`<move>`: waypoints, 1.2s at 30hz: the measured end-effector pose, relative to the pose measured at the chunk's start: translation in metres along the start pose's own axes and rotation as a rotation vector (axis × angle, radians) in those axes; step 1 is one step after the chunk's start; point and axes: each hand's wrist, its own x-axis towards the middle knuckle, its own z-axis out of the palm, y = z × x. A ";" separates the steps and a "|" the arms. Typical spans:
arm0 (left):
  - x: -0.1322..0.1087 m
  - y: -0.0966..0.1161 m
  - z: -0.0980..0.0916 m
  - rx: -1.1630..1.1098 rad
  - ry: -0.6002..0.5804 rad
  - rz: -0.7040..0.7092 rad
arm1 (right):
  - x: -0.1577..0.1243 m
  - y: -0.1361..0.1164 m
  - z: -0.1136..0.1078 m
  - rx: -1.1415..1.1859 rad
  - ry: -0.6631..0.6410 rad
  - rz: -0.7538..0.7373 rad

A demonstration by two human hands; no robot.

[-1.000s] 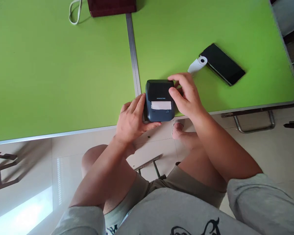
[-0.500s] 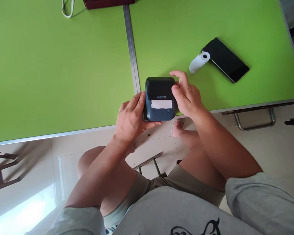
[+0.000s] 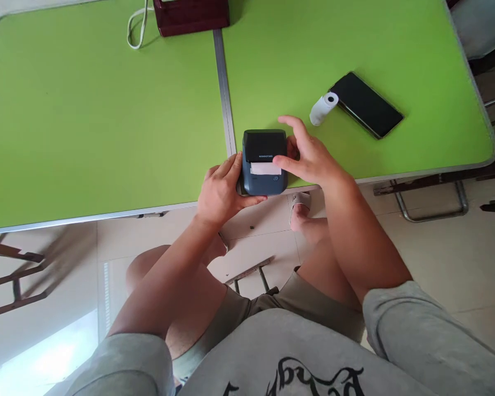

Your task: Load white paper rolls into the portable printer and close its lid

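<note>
A small dark blue label printer (image 3: 262, 148) stands at the near edge of the green table (image 3: 107, 121), with a white strip of paper (image 3: 264, 169) showing at its front slot. My left hand (image 3: 220, 192) grips the printer's left side, thumb under its front. My right hand (image 3: 307, 157) rests against the printer's right side, fingers spread, with the thumb reaching over the paper strip.
A white paper roll (image 3: 322, 109) and a black phone (image 3: 366, 104) lie on the table to the right. A dark red box (image 3: 192, 15) and a white cord loop (image 3: 137, 27) sit at the far edge. A metal seam (image 3: 221, 77) splits the tabletop.
My right hand has shifted from the printer's top right corner to its right side, and the thumb now reaches across the paper strip. My left hand keeps its grip.
</note>
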 end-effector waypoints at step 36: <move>-0.005 0.015 -0.002 0.093 -0.074 0.002 | 0.038 -0.075 -0.034 -0.229 -0.335 0.203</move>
